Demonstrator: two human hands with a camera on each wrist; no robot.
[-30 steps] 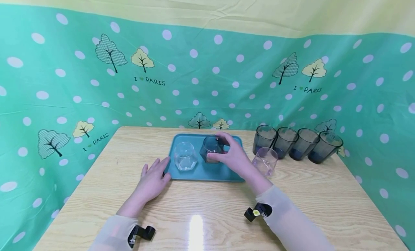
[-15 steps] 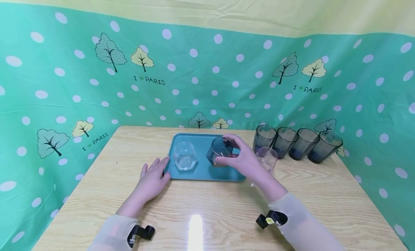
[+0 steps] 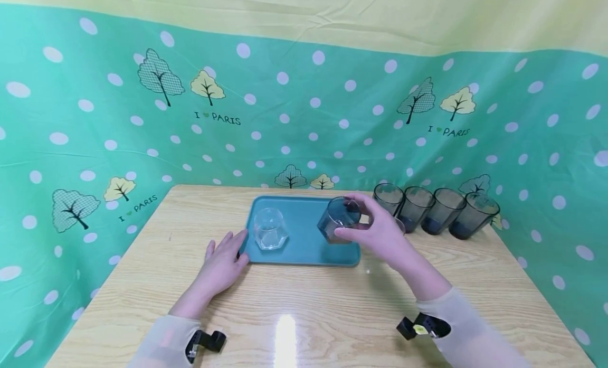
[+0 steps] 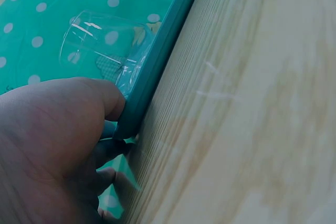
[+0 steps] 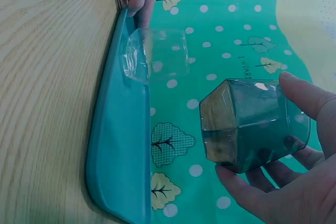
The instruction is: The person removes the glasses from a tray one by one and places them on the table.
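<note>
My right hand [image 3: 380,228] grips a smoky grey glass tumbler [image 3: 336,220] with a faceted base, thumb on the near side and fingers on the far side. In the right wrist view the tumbler [image 5: 252,124] is held up, apart from the tray's surface. A clear faceted tumbler [image 3: 269,229] stands upright on the left part of the blue tray [image 3: 304,254]. My left hand [image 3: 223,265] rests against the tray's left front corner, fingers extended along the rim. The left wrist view shows its thumb [image 4: 113,100] touching the corner, with the clear tumbler [image 4: 105,45] beyond.
Several tall dark glasses [image 3: 444,209] stand in a row at the back right of the wooden table [image 3: 328,310]. Another clear glass [image 3: 400,225] is mostly hidden behind my right hand. A green dotted curtain [image 3: 304,109] hangs behind the table.
My right hand has carried the grey tumbler up and rightward, from mid-tray to above its right end, covering the clear glass on the right. My left hand has stayed at the tray corner.
</note>
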